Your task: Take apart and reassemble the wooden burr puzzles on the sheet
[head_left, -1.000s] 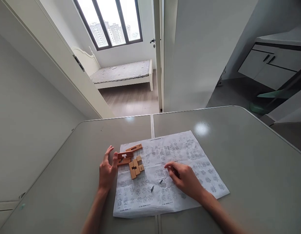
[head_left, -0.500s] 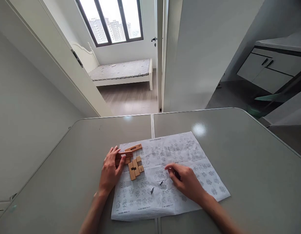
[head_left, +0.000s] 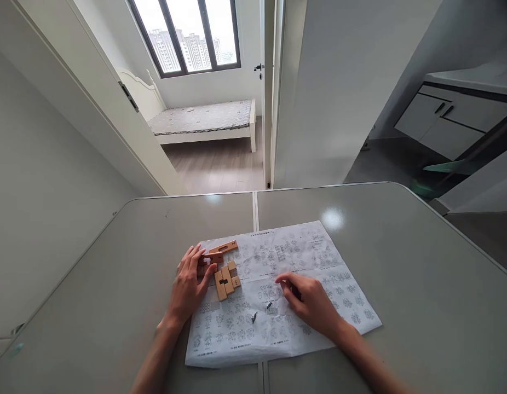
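Reddish-brown slotted wooden bar [head_left: 213,257]: within the span of your left hand [head_left: 190,284], the nearer of the two.
Take the light-tan stepped wooden block cluster [head_left: 225,282] as datum. The bar lies just beyond the cluster and to its left, long axis running nearly left to right. Your left hand stands at the cluster's left, part-open, thumb and fingers set about the bar; you cannot tell whether they grip it. Your right hand [head_left: 309,301] is well to the cluster's right, over the white printed paper sheet [head_left: 286,241], loosely curled; its palm is hidden, so you cannot tell whether it holds anything.
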Tool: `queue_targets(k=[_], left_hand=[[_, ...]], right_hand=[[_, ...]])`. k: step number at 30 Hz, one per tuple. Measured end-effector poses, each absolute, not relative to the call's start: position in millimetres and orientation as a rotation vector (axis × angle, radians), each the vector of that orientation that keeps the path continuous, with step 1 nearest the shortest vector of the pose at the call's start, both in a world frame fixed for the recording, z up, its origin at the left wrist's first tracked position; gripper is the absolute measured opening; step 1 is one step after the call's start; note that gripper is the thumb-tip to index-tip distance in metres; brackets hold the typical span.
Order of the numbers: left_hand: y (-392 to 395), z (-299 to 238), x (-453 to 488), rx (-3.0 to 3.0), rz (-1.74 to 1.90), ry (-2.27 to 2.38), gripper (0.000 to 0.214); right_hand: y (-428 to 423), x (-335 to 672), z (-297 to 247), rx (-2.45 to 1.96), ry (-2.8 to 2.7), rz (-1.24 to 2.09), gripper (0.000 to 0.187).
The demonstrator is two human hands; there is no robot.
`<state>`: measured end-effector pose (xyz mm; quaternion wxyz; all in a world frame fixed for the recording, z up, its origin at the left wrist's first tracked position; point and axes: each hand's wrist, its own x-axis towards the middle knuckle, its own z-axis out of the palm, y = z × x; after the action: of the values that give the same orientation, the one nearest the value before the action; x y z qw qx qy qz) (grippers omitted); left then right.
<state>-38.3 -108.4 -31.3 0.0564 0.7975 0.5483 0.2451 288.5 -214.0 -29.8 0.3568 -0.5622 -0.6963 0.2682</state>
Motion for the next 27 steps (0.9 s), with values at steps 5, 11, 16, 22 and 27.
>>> queue_targets(k=[5,11,16,22,27], left_hand=[[-110,-33,-36,2.454,0.774,1.613,0.060],[-107,-42,-40,2.413,0.776,1.676,0.070],[-104,-44,-41,2.475,0.705,1.693,0.064],[-104,-45,-39,2.458,0.706,1.716,0.063],[-105,-45,-38,2.430,0.821,1.753,0.060]], right_hand=[[-214,289,-30,-1.450,-1.808,0.676,0.025],[-215,289,-30,-1.455,-1.806,0.689,0.024],[-215,289,-31,-1.454,-1.803,0.698,0.026],[-215,288,-32,-1.455,-1.782,0.705,0.026],[-216,288,-34,-1.465,-1.780,0.702,0.026]])
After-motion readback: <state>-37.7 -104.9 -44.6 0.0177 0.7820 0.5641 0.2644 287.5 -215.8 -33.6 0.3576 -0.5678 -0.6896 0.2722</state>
